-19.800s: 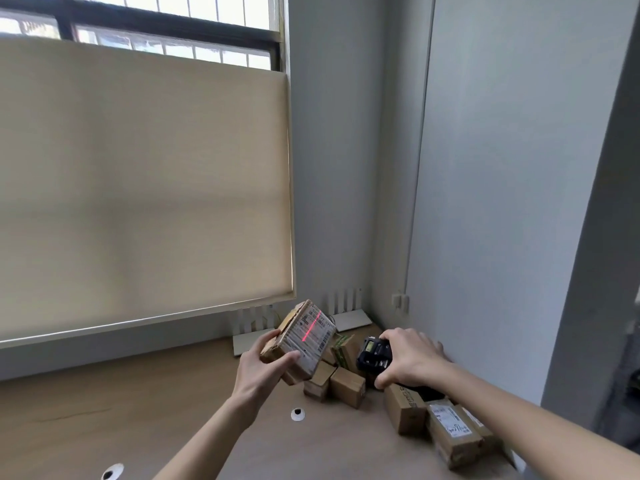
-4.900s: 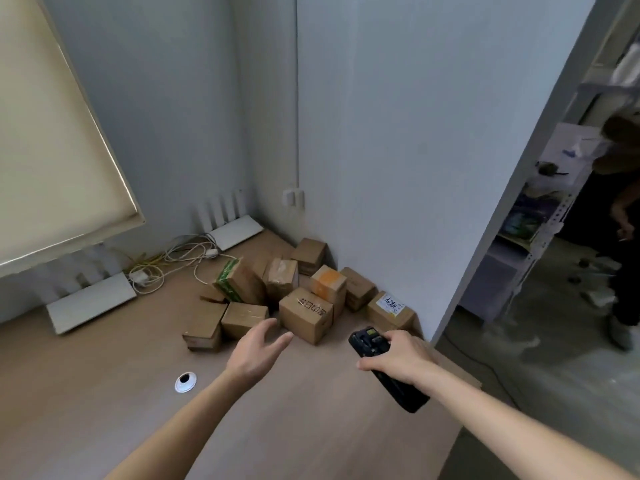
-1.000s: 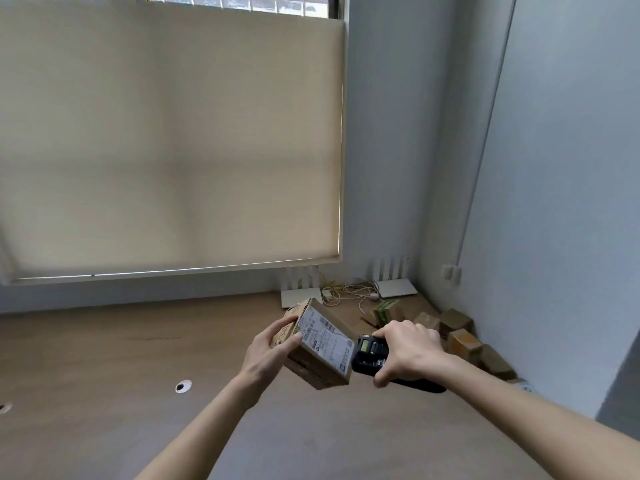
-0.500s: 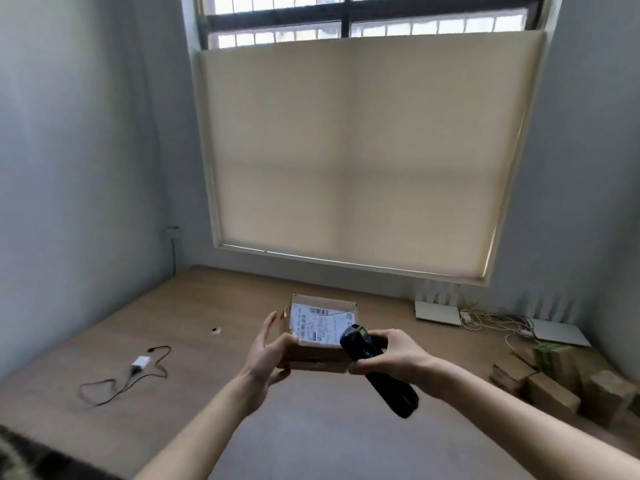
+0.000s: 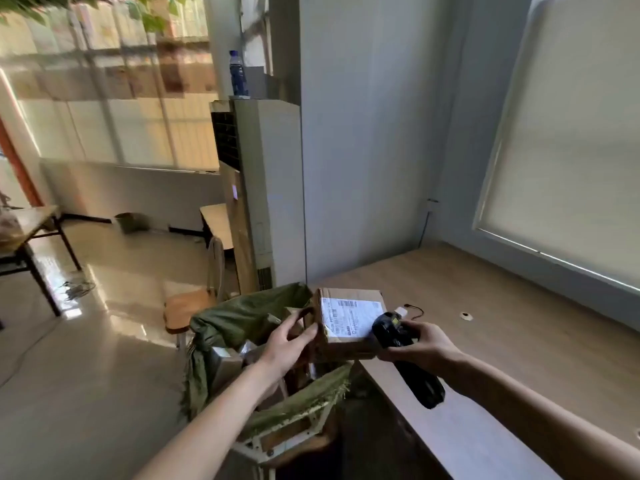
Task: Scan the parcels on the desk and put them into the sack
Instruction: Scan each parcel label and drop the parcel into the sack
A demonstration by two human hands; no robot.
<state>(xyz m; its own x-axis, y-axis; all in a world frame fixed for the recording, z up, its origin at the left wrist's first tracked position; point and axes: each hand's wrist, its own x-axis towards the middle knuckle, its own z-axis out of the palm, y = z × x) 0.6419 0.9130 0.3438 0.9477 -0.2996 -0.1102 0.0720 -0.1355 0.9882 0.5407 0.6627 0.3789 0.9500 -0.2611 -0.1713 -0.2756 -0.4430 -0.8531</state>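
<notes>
One brown cardboard parcel with a white label (image 5: 349,323) hangs over the open green cloth sack (image 5: 242,318), pinched at its edge by the left hand (image 5: 289,344). Right hand (image 5: 420,344) grips the black handheld scanner (image 5: 405,355). Next, I'd guess, lower and release.
</notes>
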